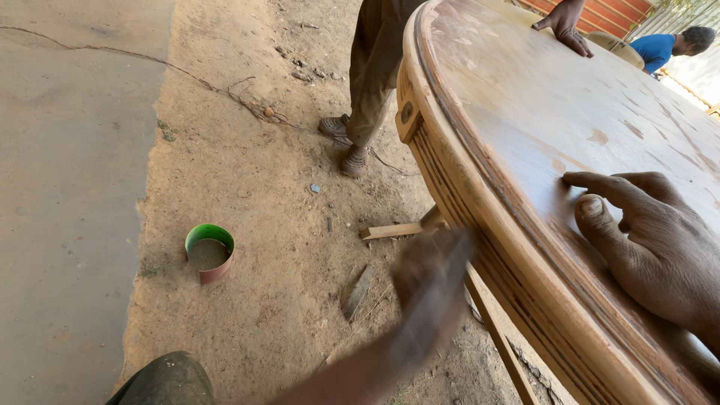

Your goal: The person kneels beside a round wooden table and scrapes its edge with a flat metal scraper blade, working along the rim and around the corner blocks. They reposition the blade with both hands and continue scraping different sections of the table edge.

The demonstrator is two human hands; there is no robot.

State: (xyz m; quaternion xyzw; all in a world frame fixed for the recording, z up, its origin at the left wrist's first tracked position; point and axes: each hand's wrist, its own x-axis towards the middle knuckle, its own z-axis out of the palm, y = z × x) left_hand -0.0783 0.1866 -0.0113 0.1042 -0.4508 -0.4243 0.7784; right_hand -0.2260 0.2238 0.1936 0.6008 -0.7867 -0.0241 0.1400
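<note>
A large round wooden table (540,112) fills the right side, its top bare and sanded, patchy with lighter and darker spots, its edge cut with ridged grooves. 2 hands lie flat on the top: the right hand (645,240) near the rim, another person's hand (564,24) at the far side. Beneath, the sandy ground (247,165) carries a green tin (209,252), a short wooden offcut (391,231) and scattered debris, beside a strip of smooth concrete (67,187).
</note>
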